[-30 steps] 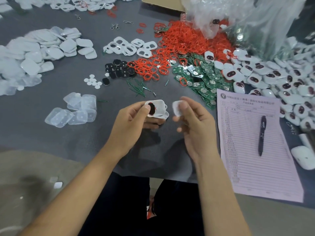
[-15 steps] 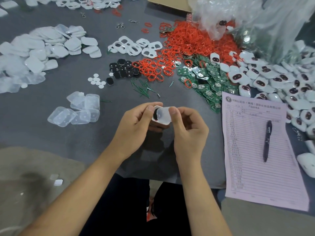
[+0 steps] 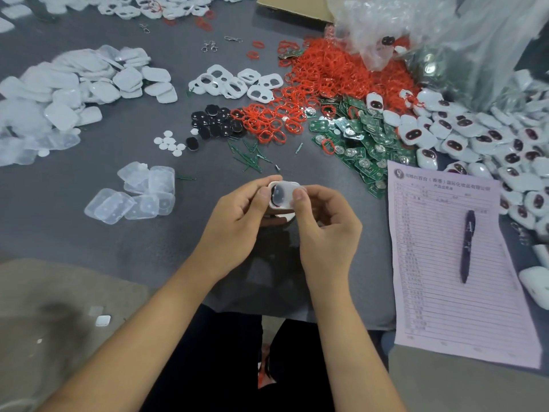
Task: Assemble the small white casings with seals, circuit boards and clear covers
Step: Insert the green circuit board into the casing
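A small white casing point(image 3: 280, 200) with a dark oval inside is held above the grey table, near its front edge. My left hand point(image 3: 237, 221) grips the casing from the left, thumb on top. My right hand point(image 3: 326, 230) pinches a clear cover point(image 3: 285, 194) that lies over the casing's face, thumb on its right edge. More clear covers point(image 3: 133, 194) lie in a small heap to the left. Red seals point(image 3: 326, 78) are piled at the back, green circuit boards point(image 3: 359, 141) lie beside them, and empty white casing frames point(image 3: 234, 83) sit further left.
Finished white units point(image 3: 490, 144) fill the right side under a plastic bag point(image 3: 430, 34). A printed sheet point(image 3: 439, 292) with a pen point(image 3: 468, 245) lies at front right. Black discs point(image 3: 214, 123), white round stickers point(image 3: 169, 144), green pins point(image 3: 249, 159) and white backs point(image 3: 74, 90) are spread across the table.
My right hand has brought the clear cover from beside the casing onto its face. Both hands now hold the casing and cover together.
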Demonstrator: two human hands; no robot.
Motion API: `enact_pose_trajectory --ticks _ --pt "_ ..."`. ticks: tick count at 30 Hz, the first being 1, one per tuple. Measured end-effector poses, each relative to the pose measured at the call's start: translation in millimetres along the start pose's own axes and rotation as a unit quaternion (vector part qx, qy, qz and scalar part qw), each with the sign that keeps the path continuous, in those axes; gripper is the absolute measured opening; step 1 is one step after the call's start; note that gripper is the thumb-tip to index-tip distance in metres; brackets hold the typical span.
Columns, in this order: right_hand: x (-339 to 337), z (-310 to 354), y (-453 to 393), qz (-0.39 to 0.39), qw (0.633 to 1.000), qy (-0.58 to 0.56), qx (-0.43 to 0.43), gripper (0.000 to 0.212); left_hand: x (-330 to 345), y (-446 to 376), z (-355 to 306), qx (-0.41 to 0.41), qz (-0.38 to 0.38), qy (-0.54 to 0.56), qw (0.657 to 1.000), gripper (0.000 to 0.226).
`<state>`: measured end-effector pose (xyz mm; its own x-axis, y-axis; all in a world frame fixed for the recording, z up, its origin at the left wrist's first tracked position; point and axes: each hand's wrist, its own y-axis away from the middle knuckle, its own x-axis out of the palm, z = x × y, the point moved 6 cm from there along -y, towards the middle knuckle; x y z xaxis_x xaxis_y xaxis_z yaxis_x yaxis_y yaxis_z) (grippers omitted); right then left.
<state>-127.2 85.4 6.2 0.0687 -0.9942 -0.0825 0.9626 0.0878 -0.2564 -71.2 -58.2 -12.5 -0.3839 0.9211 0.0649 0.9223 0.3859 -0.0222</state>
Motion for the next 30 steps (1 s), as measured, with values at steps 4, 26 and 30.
enact_pose_trajectory --ticks 4,26,30 --pt "0.5 3.3 0.8 0.014 1.0 0.01 -0.01 0.003 -0.9 0.3 0.1 0.018 0.011 -0.018 1.0 0.033" --pt "4.3 11.7 7.4 -0.007 0.986 0.143 -0.083 0.005 -0.9 1.6 0.1 0.025 0.018 -0.047 0.998 0.033" --pt "5.5 18.7 10.0 -0.028 0.971 0.205 -0.122 0.004 -1.0 1.0 1.0 0.023 0.022 -0.05 0.998 0.033"
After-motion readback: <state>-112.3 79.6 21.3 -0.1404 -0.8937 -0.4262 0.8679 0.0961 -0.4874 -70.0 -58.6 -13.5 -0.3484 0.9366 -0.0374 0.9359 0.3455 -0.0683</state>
